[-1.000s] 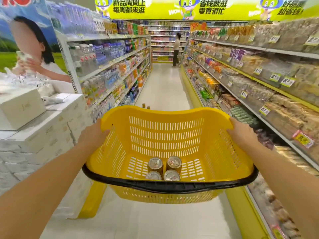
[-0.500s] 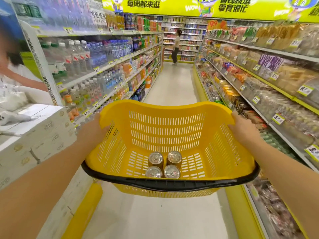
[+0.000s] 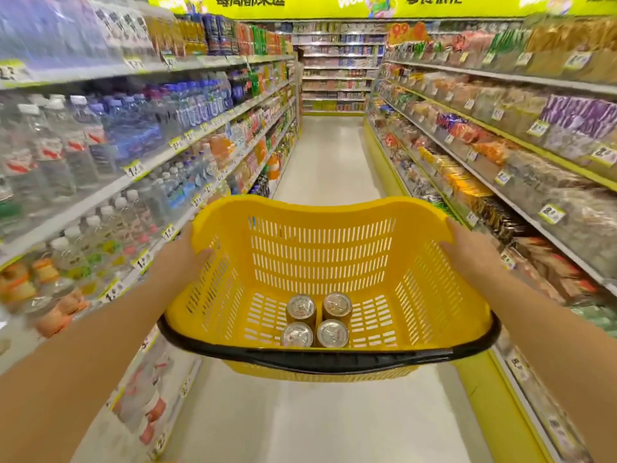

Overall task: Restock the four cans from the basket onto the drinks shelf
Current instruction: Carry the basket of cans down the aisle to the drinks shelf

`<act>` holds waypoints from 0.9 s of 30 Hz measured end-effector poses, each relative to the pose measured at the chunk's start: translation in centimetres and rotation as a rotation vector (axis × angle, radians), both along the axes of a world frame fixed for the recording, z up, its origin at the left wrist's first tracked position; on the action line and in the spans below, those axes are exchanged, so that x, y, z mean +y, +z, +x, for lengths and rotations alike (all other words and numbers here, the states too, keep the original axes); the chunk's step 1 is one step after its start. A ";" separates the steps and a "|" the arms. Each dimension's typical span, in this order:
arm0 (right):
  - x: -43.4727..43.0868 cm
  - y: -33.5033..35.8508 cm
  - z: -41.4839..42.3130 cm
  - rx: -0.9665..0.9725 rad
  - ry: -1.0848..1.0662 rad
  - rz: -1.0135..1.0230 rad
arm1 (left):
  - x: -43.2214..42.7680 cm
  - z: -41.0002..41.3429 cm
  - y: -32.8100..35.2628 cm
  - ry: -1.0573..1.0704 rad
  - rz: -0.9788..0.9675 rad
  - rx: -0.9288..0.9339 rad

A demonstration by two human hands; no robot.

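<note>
A yellow slotted basket (image 3: 320, 208) with a black handle folded along its near rim is held out in front of me. My left hand (image 3: 182, 259) grips its left rim and my right hand (image 3: 467, 255) grips its right rim. Several gold cans (image 3: 316, 319) with silver tops stand upright in a tight square on the basket floor, near the front. The drinks shelf (image 3: 160, 155) runs along the left of the aisle, stocked with water bottles and coloured drinks.
Snack shelves (image 3: 500, 152) with yellow edges line the right side. The pale aisle floor (image 3: 330, 155) stretches ahead between both rows to more shelving at the far end. Price tags hang along the shelf edges.
I have walked forward into the aisle with the basket. The stacked white boxes on the left have passed out of view, and the drinks shelves now fill the left side. Both hands keep their grip.
</note>
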State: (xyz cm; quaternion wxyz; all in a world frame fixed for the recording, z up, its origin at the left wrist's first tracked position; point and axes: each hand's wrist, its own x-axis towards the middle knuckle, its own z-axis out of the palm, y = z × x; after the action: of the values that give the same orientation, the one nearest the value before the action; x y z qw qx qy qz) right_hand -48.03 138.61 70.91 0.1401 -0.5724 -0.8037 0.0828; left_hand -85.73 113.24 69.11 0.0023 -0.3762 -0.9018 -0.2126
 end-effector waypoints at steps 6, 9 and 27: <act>12.0 0.1 -8.6 -0.032 0.011 0.031 | 11.8 -8.2 -0.3 0.047 -0.036 0.039; 19.7 -1.0 -13.1 0.005 0.067 0.049 | 18.5 -12.2 -1.4 0.085 -0.037 0.019; 63.9 -1.7 -41.8 -0.002 0.204 0.036 | 57.5 -36.3 -3.2 0.237 -0.009 0.013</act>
State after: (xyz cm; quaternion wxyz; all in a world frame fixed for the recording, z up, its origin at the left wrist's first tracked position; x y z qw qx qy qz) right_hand -89.86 202.53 69.22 0.1404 -0.4850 -0.8592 0.0819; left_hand -122.08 170.70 65.87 0.0316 -0.2682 -0.9410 -0.2041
